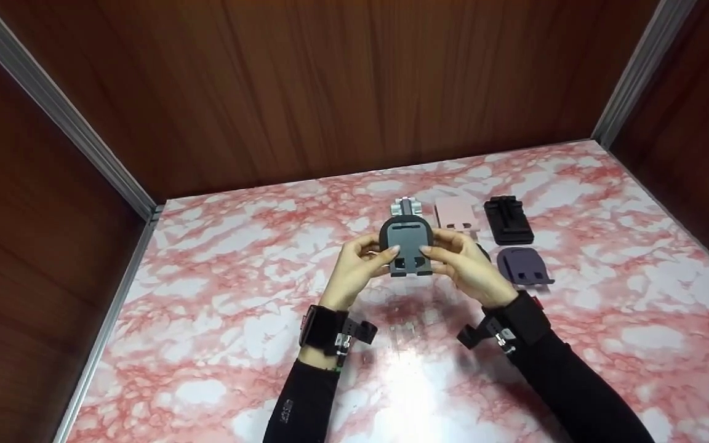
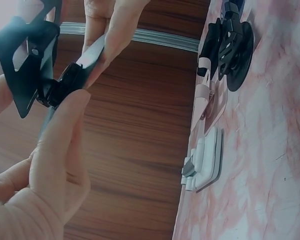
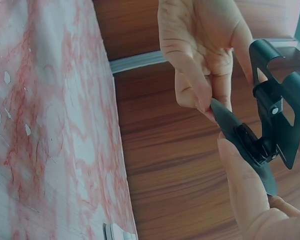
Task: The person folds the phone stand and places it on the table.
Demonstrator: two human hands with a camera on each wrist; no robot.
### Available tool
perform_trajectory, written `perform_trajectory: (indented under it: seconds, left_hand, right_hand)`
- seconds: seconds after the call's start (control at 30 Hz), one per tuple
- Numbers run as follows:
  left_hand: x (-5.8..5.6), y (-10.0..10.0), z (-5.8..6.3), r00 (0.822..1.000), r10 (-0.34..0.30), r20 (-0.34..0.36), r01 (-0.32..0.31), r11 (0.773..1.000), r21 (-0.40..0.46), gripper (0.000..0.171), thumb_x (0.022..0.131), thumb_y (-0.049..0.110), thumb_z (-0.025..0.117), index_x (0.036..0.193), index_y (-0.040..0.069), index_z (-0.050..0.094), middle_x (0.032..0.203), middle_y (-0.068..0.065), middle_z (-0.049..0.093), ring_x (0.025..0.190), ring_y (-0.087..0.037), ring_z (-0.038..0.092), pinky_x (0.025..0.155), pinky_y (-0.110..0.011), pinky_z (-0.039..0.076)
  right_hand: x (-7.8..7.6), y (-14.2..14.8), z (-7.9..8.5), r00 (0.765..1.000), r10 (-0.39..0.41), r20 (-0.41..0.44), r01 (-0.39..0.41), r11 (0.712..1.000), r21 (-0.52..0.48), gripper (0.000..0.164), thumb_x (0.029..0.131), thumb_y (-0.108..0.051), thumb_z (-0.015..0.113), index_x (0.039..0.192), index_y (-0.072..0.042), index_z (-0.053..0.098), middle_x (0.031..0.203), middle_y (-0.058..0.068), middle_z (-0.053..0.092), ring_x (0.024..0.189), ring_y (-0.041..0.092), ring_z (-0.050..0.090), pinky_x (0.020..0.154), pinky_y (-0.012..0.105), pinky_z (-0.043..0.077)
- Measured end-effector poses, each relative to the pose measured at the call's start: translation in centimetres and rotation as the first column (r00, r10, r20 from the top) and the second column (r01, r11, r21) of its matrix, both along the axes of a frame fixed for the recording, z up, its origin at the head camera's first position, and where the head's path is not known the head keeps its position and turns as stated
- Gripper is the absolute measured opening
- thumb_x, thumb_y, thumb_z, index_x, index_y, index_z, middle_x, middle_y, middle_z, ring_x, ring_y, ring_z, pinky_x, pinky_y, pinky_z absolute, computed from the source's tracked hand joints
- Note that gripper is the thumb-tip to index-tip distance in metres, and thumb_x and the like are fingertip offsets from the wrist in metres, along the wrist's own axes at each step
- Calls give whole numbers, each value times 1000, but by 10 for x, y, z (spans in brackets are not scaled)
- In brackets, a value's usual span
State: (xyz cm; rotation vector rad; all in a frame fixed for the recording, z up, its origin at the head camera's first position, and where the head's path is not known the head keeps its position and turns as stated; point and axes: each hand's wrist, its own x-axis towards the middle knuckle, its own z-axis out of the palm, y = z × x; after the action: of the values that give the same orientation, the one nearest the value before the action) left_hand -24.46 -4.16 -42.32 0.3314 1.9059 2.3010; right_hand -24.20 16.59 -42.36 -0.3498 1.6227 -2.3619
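A dark grey folding phone stand (image 1: 408, 240) is held up above the table, its slotted face toward the head camera. My left hand (image 1: 354, 267) pinches its left edge, thumb on the front face. On the opposite edge, my right hand (image 1: 468, 264) grips in the same way. In the left wrist view, the hinged bracket of the stand (image 2: 42, 82) is unfolded at an angle from its rounded base. The right wrist view also shows the stand (image 3: 280, 110) side-on, with hinge pins visible.
Other stands lie on the pink-marbled table (image 1: 237, 307): a white and grey one (image 1: 405, 206) behind the held stand, a pink one (image 1: 453, 210), a black one (image 1: 508, 220) and a purple one (image 1: 524, 266) to the right. Wood-patterned panels (image 1: 354, 92) enclose the back and sides.
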Motion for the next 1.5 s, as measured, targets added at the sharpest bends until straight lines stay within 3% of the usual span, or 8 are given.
perform_trajectory:
  seconds: [0.37,0.93,1.5]
  left_hand:
    - [0,-2,-1,1000,-3,1,3,1000,1,20,86,1,71,102,-9,63,88,-11,60,72,-16,63,77,-39,58]
    - [-2,-2,-5,1000,-15,-6,15,1000,18,17,86,-1,70,99,-8,62,84,-9,59,70,-15,62,76,-40,59]
    - [-1,-2,-5,999,-32,-42,31,999,-19,11,84,-3,71,90,-4,61,79,-6,59,70,-13,60,73,-37,59]
  right_hand:
    - [-1,-3,-3,999,-6,-32,6,1000,-1,40,95,3,55,132,14,45,108,14,63,91,22,66,81,34,57]
    - [-2,-4,-4,999,-1,-45,2,1000,12,41,96,4,53,133,17,43,110,15,66,93,23,67,84,38,56]
    - [-1,-4,-6,997,-11,-74,15,999,47,29,95,3,55,123,13,54,100,13,69,87,22,68,78,38,58]
